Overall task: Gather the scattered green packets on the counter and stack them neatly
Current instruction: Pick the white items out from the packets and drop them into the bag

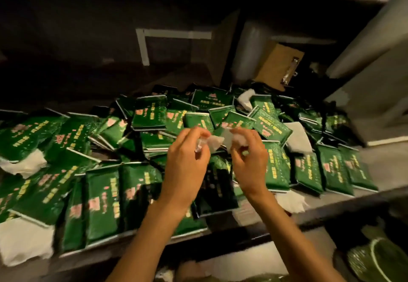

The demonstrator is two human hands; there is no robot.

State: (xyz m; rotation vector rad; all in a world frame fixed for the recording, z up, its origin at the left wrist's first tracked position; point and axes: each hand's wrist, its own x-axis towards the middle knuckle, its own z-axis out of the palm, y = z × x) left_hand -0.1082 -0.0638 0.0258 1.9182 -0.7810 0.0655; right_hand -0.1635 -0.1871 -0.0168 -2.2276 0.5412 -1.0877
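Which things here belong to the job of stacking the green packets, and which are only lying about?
For the job: green packets scattered over the counter; left hand and right hand.

Only lying about: white tissues among the packets; brown box at the back; patterned green dish below the counter; pale scraps that both hands pinch.

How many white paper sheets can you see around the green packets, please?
6 white paper sheets: one held by left hand and right hand; others far left, front-left corner, back centre, right of the hands, front-right edge. More may hide under green plastic packets.
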